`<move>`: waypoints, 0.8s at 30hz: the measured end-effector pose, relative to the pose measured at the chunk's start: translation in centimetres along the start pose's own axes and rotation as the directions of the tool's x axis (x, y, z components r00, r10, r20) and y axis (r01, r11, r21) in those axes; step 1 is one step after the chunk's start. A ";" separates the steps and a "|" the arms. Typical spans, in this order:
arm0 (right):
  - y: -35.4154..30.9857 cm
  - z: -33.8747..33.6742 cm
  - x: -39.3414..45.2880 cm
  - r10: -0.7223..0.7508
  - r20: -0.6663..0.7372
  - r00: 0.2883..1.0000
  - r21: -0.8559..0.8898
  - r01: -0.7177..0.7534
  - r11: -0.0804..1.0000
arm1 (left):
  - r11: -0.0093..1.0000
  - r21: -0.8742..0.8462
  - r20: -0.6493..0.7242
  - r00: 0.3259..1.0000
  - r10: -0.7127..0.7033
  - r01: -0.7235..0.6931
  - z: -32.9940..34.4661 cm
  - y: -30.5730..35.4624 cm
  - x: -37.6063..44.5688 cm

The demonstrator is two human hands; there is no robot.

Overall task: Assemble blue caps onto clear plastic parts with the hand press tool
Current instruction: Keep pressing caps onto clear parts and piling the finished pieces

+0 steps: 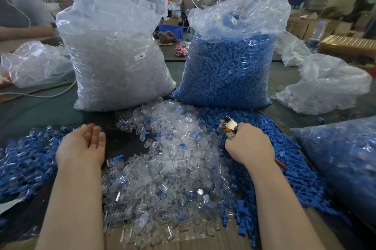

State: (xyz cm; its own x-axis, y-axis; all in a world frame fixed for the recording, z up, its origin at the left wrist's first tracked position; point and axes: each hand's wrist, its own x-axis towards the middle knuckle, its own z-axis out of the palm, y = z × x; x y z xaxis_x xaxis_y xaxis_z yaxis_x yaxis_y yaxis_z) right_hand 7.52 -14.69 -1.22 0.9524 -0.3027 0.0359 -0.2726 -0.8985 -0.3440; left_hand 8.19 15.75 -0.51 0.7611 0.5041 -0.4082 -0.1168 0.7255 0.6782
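A heap of clear plastic parts covers the middle of the table. Loose blue caps lie in a heap to its right. On the left lies a pile of assembled parts with blue caps. My right hand grips the hand press tool, whose metal head sticks out above my fist at the edge of the blue caps; a red handle end shows below my wrist. My left hand hovers palm up with relaxed fingers and holds nothing, between the assembled pile and the clear parts.
A big bag of clear parts and a big bag of blue caps stand behind the heaps. Another bag of blue parts lies at the right. Smaller plastic bags sit at both sides. Another person's arm shows at the far left.
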 end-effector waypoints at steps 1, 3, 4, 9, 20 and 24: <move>-0.1 0.0 -0.1 0.008 0.001 1.000 -0.007 -0.008 1.000 | 0.987 0.153 0.028 0.999 0.037 -0.040 0.2 -0.4 0.0; -0.2 0.1 -0.1 0.016 0.014 1.000 -0.018 -0.016 1.000 | 0.845 0.507 0.149 0.983 0.109 -0.171 1.1 -1.1 -0.8; -0.2 0.1 -0.1 0.015 0.023 1.000 -0.024 -0.015 1.000 | 0.726 0.640 0.225 0.965 0.136 -0.252 1.5 -1.6 -1.1; -0.2 0.3 -0.2 0.013 0.064 0.998 -0.042 -0.010 0.999 | 0.036 0.877 0.476 0.876 0.079 -0.480 1.8 -4.2 -2.0; -0.5 0.6 -0.2 0.026 0.063 0.998 -0.059 -0.022 0.998 | -0.204 0.861 0.487 0.870 0.072 -0.466 2.1 -5.4 -2.4; -0.5 0.5 -0.3 0.035 0.063 0.997 -0.046 -0.032 0.998 | -0.215 0.874 0.462 0.882 0.096 -0.435 2.1 -5.5 -2.3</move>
State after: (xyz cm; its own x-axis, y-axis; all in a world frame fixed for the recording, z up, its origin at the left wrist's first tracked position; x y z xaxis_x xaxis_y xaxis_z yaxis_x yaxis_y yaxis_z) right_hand 7.45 -14.01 -1.54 0.9490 -0.3132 -0.0350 -0.3089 -0.9022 -0.3011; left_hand 8.40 9.59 -2.03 0.9546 0.2975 -0.0123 0.2519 -0.7849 0.5661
